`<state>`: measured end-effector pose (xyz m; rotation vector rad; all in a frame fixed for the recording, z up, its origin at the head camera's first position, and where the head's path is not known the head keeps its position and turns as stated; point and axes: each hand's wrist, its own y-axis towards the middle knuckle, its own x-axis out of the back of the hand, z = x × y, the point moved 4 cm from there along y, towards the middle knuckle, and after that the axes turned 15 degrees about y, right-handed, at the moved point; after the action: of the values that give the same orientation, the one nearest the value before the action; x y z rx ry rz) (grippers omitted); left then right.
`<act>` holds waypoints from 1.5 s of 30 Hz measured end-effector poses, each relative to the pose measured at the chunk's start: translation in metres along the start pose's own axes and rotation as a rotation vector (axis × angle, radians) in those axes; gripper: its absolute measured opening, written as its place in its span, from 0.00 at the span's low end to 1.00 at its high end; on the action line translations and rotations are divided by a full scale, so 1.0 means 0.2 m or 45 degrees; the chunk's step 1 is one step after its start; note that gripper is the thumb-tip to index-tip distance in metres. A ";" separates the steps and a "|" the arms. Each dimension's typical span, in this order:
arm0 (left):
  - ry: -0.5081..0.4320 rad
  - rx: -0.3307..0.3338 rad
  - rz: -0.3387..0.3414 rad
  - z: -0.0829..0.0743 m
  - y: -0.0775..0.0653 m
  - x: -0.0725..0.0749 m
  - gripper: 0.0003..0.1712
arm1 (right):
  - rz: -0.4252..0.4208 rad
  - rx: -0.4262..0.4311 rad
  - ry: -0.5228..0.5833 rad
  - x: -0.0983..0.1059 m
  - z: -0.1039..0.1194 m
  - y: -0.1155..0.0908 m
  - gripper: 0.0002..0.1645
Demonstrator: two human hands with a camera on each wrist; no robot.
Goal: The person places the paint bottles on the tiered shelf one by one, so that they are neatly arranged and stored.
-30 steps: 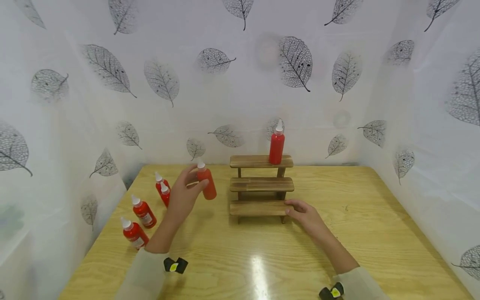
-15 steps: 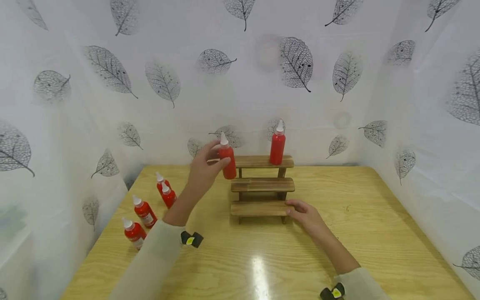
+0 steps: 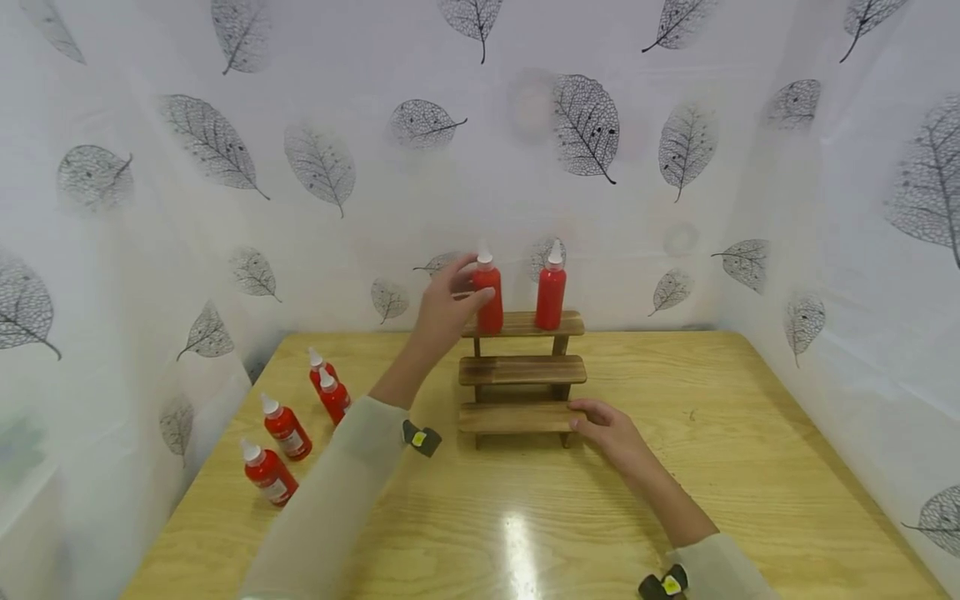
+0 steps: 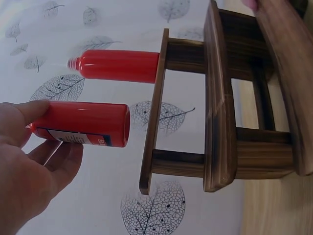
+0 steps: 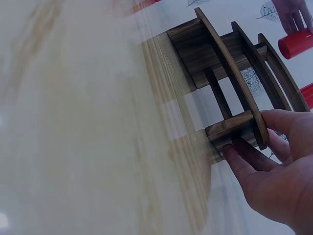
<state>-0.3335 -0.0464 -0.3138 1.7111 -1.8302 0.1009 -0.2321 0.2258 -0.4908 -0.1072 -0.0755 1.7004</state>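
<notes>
My left hand (image 3: 444, 312) grips a red squeeze bottle (image 3: 490, 302) with a white pointed cap, held upright by the left part of the top shelf. In the left wrist view a gap shows between the base of this held bottle (image 4: 88, 122) and the shelf board. A second red bottle (image 3: 551, 296) stands on the right part of that top shelf. The three-tier wooden stand (image 3: 522, 369) rests on the table. At the right end of its lowest board, my right hand (image 3: 617, 433) pinches the edge, thumb and fingers around the board (image 5: 234, 73) in the right wrist view.
Several more red bottles (image 3: 287, 429) with white caps stand on the left side of the wooden table (image 3: 720, 433), near the left forearm. Behind the stand hangs a white leaf-print curtain (image 3: 465, 192), which also lines both sides.
The left hand has carried its red bottle rightward and up, from beside the stand to the top shelf's left part. My right hand stays on the lowest board.
</notes>
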 end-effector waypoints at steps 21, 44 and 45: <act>0.080 0.093 0.093 0.04 0.13 -0.14 0.34 | -0.004 -0.014 0.019 0.00 -0.01 0.00 0.30; 0.147 -0.017 -0.046 0.01 -0.11 0.04 0.32 | -0.002 -0.002 0.024 0.00 -0.02 0.01 0.30; 0.139 -0.017 -0.044 0.02 -0.13 0.05 0.32 | 0.000 0.000 0.023 0.00 -0.02 0.01 0.30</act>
<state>-0.3097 -0.0604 -0.3216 1.6936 -1.7173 0.1642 -0.2339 0.2263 -0.4955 -0.1226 -0.0617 1.6993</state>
